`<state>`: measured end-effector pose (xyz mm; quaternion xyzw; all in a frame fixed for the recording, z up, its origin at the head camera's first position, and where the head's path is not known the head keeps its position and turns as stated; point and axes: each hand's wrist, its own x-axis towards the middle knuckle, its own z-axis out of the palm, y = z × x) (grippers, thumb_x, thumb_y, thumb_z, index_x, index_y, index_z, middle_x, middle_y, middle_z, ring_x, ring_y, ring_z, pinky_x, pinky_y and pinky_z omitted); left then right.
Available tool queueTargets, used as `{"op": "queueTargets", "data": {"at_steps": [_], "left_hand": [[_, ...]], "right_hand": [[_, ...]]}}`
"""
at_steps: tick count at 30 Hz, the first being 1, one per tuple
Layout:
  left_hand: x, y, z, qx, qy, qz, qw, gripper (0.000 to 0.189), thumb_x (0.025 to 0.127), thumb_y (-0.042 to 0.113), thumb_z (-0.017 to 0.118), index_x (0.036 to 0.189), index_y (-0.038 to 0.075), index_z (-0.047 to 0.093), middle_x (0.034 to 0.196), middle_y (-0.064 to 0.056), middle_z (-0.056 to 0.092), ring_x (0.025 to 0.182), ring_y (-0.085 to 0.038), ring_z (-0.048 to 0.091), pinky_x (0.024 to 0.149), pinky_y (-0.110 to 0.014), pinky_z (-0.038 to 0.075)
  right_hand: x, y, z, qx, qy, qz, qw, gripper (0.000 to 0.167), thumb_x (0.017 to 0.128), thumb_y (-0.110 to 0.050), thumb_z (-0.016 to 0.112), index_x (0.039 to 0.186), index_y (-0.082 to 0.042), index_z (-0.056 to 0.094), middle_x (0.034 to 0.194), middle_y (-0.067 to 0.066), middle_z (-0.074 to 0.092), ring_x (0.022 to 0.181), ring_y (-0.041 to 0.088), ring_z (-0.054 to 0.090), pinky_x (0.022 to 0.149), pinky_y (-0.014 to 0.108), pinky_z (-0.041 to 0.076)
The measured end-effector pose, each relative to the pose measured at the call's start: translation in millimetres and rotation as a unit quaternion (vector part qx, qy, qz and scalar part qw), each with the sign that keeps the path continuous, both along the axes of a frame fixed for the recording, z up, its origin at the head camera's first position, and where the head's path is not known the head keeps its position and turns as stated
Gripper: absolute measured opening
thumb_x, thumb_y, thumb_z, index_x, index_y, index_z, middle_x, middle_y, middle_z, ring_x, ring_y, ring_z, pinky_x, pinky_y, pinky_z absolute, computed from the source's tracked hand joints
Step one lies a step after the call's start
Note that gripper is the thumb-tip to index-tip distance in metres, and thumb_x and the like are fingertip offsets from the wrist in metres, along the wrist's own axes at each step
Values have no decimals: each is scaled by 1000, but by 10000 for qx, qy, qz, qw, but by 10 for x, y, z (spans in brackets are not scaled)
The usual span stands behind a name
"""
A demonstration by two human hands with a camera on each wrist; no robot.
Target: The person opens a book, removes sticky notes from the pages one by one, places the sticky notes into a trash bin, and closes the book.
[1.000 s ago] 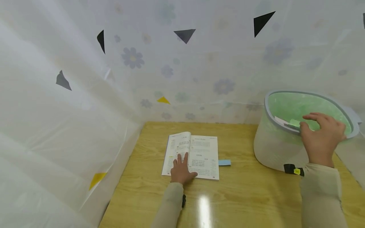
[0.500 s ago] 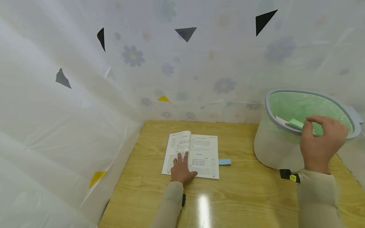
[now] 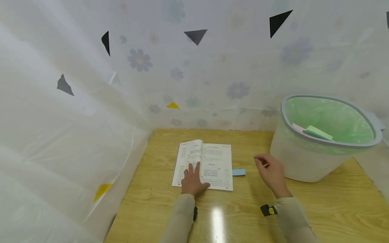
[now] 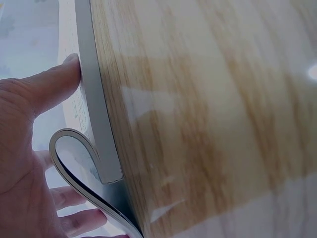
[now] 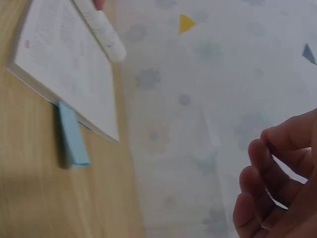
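An open book point(image 3: 216, 162) lies on the wooden table, its left pages curling up near the spine. My left hand point(image 3: 193, 181) rests spread across its lower middle; in the left wrist view the thumb point(image 4: 57, 82) touches the page edge. A light blue strip point(image 3: 238, 172) sticks out from under the book's right side, and in the right wrist view it looks like folded paper point(image 5: 73, 136). Between the book and the bin point(image 3: 299, 162), my right hand point(image 3: 271, 173) hovers with loosely bent fingers, holding nothing. A light green strip point(image 3: 317, 132) lies inside the bin's near rim.
The bin has a grey rim point(image 3: 331, 144) and a green lining; a white piece point(image 3: 298, 128) sits beside the green strip. Translucent sheeting point(image 3: 76, 135) bounds the table at left, and a flowered sheet point(image 3: 237, 74) hangs behind.
My right hand has let go of the green strip in the bin and moved left and down, out over the table towards the blue strip. My left hand stays on the book.
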<state>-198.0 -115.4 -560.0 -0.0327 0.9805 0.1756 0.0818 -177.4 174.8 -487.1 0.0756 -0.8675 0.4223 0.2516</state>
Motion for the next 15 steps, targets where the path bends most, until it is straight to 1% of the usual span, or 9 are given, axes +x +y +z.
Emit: {"op": "queueTargets", "data": {"at_steps": [1,3,4,6,8,11,13,15], "left_hand": [[0,-4,2,-7,-3,-4,10000,105,74,55,80,158,25,26,165,-17,22,143,-43,34,91,-59,51],[-3,-10,6,1,5,-6,10000,105,74,56,80,158,25,26,164,-18,22,142,-43,35,90,-59,51],[-3,-12,10,2,9,-8,10000,104,74,55,80,158,25,26,164,-18,22,142,-43,35,90,-59,51],[-4,-15,19,-8,28,-7,10000,104,74,55,80,158,24,27,164,-18,23,142,-43,35,89,-59,51],[-7,-16,19,-30,52,-23,10000,104,74,55,80,158,24,27,164,-18,23,141,-43,36,88,-59,52],[-7,-13,22,-79,77,-34,9999,104,74,55,81,158,24,27,164,-19,24,141,-43,37,87,-59,52],[-3,-7,18,-105,87,-53,9999,104,74,55,80,158,23,27,163,-19,24,140,-43,37,87,-58,52],[6,3,15,-112,92,-87,9999,105,73,56,80,157,22,28,163,-19,25,140,-43,38,86,-58,53]], "right_hand": [[-14,-56,-82,92,-464,83,9988,14,94,-8,64,105,-6,73,94,12,72,80,0,57,66,19,48],[-48,-164,-230,250,-1276,247,9912,18,97,-14,61,110,-7,71,101,12,72,85,12,61,68,28,50],[-69,-220,-292,317,-1602,314,9861,20,98,-15,60,112,-7,71,104,12,72,87,17,62,69,31,50],[-114,-337,-397,388,-2164,389,9748,23,98,-18,59,114,-6,71,109,13,72,90,23,63,71,33,49],[-154,-439,-498,421,-2396,471,9688,24,98,-17,59,114,-4,71,111,14,72,89,22,64,72,33,50],[-192,-558,-610,470,-2614,595,9623,27,96,-16,59,116,-1,70,114,17,72,91,24,66,74,36,53],[-205,-607,-661,624,-2756,644,9571,29,96,-16,59,118,1,68,117,19,71,98,29,68,81,42,56],[-212,-640,-694,813,-2901,637,9514,33,95,-16,59,121,3,66,121,21,69,106,33,67,90,48,55]]}}
